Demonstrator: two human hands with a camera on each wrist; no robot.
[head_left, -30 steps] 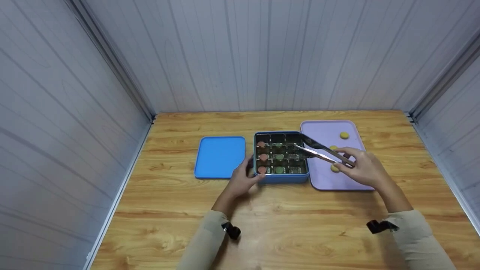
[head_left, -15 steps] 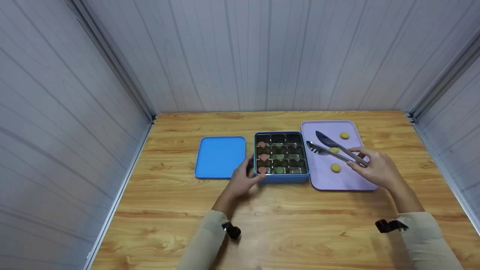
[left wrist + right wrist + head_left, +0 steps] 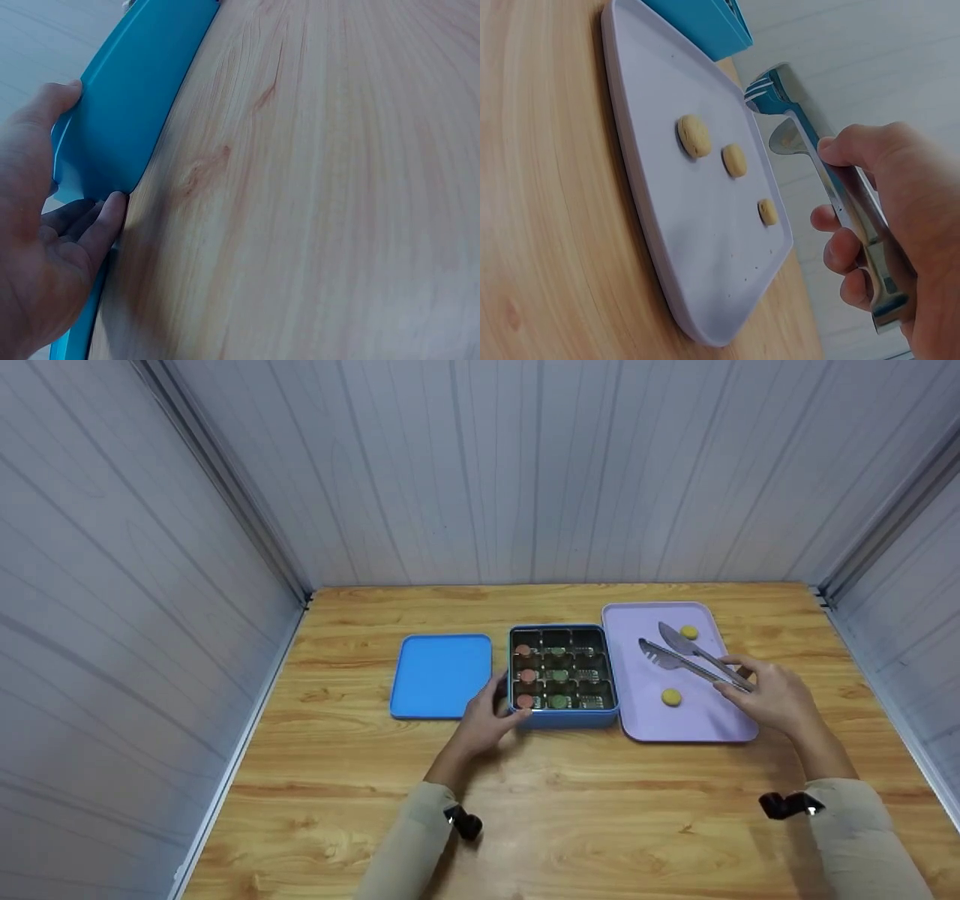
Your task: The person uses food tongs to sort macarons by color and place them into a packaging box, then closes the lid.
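Since earlier frames: right hand (image 3: 776, 701) has carried metal tongs (image 3: 686, 656) off blue tin (image 3: 562, 716) toward worktop's right edge, now over lilac tray (image 3: 720, 731). Tong tips apart, empty, above three yellow biscuits (image 3: 694, 136) (middle one hidden under tongs in head view). Right fingers (image 3: 838, 251) curled round tong handles, wrist raised. Left hand (image 3: 484, 720) unmoved, thumb and fingers (image 3: 105, 221) clasping tin's near left corner, forearm low over worktop. Blue lid (image 3: 440, 675) flat just left of tin.
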